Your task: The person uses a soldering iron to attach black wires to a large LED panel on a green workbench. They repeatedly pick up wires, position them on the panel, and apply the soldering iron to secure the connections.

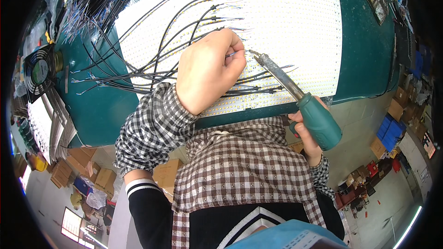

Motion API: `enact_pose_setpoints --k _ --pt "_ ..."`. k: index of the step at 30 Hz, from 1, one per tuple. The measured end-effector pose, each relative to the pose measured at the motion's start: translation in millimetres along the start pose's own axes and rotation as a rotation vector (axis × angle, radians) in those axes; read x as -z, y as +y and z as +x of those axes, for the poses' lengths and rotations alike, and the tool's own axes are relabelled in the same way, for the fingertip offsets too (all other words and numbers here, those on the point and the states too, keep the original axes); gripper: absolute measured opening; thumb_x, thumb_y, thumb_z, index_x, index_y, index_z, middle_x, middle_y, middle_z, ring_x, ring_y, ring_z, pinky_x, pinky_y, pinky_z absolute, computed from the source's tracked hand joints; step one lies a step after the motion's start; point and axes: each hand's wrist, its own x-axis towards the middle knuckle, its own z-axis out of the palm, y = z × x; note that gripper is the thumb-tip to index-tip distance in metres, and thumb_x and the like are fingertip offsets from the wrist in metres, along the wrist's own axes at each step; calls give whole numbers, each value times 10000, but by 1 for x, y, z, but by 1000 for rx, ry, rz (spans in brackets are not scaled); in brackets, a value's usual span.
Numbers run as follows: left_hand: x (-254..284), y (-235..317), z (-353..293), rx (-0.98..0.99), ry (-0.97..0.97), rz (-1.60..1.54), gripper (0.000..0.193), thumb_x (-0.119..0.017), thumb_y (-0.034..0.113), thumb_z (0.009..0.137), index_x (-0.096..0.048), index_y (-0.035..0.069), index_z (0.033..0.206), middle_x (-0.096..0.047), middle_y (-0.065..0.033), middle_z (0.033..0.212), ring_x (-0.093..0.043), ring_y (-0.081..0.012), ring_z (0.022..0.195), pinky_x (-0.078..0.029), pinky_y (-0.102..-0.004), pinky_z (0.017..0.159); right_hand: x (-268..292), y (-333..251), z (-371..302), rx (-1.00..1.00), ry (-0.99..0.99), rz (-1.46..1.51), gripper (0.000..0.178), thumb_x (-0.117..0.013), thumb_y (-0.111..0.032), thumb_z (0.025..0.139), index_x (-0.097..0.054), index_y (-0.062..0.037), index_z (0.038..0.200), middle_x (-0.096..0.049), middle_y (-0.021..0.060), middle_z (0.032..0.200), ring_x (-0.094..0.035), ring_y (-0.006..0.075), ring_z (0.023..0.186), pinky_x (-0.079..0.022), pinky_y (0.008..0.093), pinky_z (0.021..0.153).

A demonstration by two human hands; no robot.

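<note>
A large white LED panel sheet (295, 23), dotted with rows of small yellowish chips, lies across the bench. My left hand (207, 67) is closed over its middle, pinching a thin wire (230, 55) between thumb and fingers. In my right hand (305, 134) is a soldering iron (321, 122) with a green handle. Its metal tip points up and left to just beside my left fingertips; whether it touches the wire I cannot tell. Several black cables (171, 17) with stripped, thin coloured ends fan over the sheet's left half, some passing under my left hand.
The sheet rests on a dark green bench top (101, 122). A bundle of loose cables (94, 7) is heaped at the far left, above a black fan (38, 71) and a stack of white sheets (50, 127). A metal bar-shaped piece (373, 1) lies far right. Cardboard boxes (102, 180) stand below the bench.
</note>
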Motion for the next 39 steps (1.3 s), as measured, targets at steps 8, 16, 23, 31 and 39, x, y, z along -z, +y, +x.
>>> enact_pose_setpoints --k 8,16,23,31,39 --pt "0 0 -1 -2 2 8 55 -645 86 796 -617 48 823 -633 -103 710 -638 -256 621 -503 -363 578 4 -4 -1 -4 20 -113 549 -777 -177 801 -577 93 1235 -723 105 979 -666 183 954 -492 379 953" --pt "2 1 0 21 -33 -3 75 -653 92 800 -611 45 840 -637 -108 747 -638 -264 642 -503 -361 584 0 -13 4 -62 68 111 478 -739 -232 843 -587 86 1166 -653 116 990 -640 223 905 -526 408 899" --pt "8 7 -26 -496 161 375 182 -738 34 759 -633 49 907 -607 -82 870 -611 -241 788 -492 -340 655 13 6 47 131 210 490 455 -629 -316 919 -563 31 1207 -628 96 928 -656 246 881 -350 584 1104" --pt "-5 18 -33 -247 -88 205 151 -717 49 791 -614 57 902 -567 -88 822 -576 -286 760 -461 -374 649 9 14 40 130 206 497 505 -640 -326 921 -535 22 1272 -639 87 901 -680 241 844 -337 582 1124" --pt "3 19 -35 -227 27 442 133 -692 25 793 -571 44 845 -553 -103 825 -571 -303 747 -458 -394 641 10 17 42 143 238 530 459 -630 -321 929 -557 17 1230 -633 83 901 -671 237 837 -365 601 1097"
